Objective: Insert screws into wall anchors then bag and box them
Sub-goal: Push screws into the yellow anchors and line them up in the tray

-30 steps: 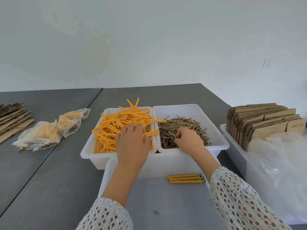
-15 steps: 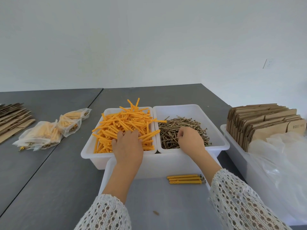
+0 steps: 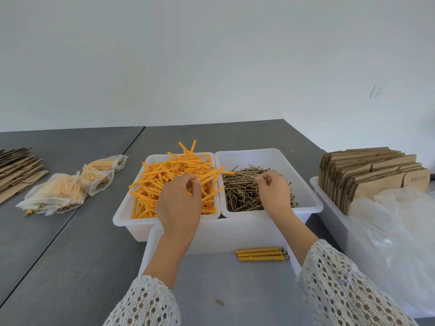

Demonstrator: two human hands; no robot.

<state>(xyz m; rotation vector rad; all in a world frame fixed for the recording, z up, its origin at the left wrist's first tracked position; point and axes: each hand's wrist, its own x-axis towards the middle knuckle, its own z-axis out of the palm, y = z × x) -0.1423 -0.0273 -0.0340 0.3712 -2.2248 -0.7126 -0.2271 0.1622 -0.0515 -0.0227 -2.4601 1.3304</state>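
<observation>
Two hands have just come up out of their piles: a second ago the left hand (image 3: 180, 203) lay flat and deep among the orange anchors (image 3: 174, 182), and now its fingertips are drawn together near the top of the heap, pinching at what looks like a single anchor. The right hand (image 3: 274, 192), which was buried knuckle-down in the screws (image 3: 244, 191), has lifted and now pinches a screw between thumb and forefinger, its head glinting at 12 o'clock of the hand. I judge that the next pairing is about to start, screw into anchor.

Counted: three finished anchor-and-screw sets (image 3: 261, 254) lie side by side in the near tray (image 3: 150, 245), at 6 o'clock of the screw bin (image 3: 306, 196). Two white bins stand touching, the anchor bin (image 3: 122, 217) at 9 o'clock of the other. Roughly three filled bags (image 3: 70, 187) sit on the worktop (image 3: 70, 255) at 9 o'clock. Loose anchors and screws are too many to count, so most of the job remains
</observation>
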